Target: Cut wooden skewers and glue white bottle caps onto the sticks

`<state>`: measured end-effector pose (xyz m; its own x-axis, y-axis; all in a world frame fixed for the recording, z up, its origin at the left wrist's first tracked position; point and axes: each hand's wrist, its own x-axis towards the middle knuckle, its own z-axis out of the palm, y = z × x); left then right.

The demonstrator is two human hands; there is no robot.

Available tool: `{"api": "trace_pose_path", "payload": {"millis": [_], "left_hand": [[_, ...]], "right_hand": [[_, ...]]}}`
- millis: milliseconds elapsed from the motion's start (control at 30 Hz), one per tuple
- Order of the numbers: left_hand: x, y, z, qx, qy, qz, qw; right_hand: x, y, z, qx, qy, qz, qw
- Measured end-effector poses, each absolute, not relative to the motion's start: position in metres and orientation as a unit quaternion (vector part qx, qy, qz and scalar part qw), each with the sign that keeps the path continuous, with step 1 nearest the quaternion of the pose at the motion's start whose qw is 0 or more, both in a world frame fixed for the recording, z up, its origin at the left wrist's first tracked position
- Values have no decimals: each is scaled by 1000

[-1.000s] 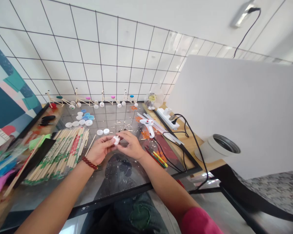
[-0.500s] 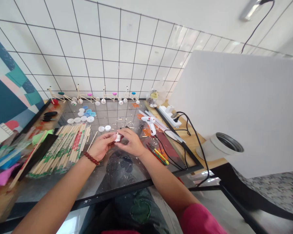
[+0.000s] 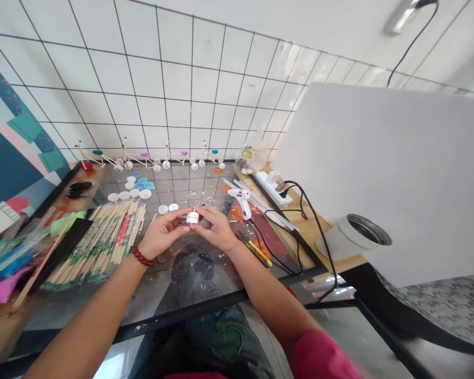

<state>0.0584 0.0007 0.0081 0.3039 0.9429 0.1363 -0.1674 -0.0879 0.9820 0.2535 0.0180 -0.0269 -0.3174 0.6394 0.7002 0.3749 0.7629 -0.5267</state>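
Note:
Between my two hands, above the glass tabletop, is a small white piece that looks like bottle caps (image 3: pixel 192 217) put together, with a short nub on top. My left hand (image 3: pixel 165 230) pinches it from the left with thumb and fingers. From the right, my right hand (image 3: pixel 214 227) grips the same piece, fingertips on its side. Just beyond my left hand lie two white caps (image 3: pixel 168 208). Farther back sits a group of white and blue caps (image 3: pixel 140 185).
Wrapped chopsticks (image 3: pixel 97 239) lie at left. Several small stick-built bicycles (image 3: pixel 177 155) stand along the tiled wall. To the right are a white glue gun (image 3: pixel 240 201), glue sticks (image 3: pixel 266 206), a yellow cutter (image 3: pixel 259 253), a power strip (image 3: pixel 272 188) with black cables, and a white cylinder (image 3: pixel 349 237).
My hands have turned the white caps so they sit more upright and show their side. The left fingers have opened out slightly and shifted left; the cap piece stays between both hands.

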Motion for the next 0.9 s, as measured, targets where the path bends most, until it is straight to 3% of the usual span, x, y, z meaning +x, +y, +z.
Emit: {"api": "trace_pose_path", "payload": {"millis": [367,900], "left_hand": [[60,1,0,662,378,504,407],[62,-7,3,626,403,519,420]], "right_hand": [[254,20,-29,-284,-809,167,487],[252,15,-24,-300,-795,181,495]]}}
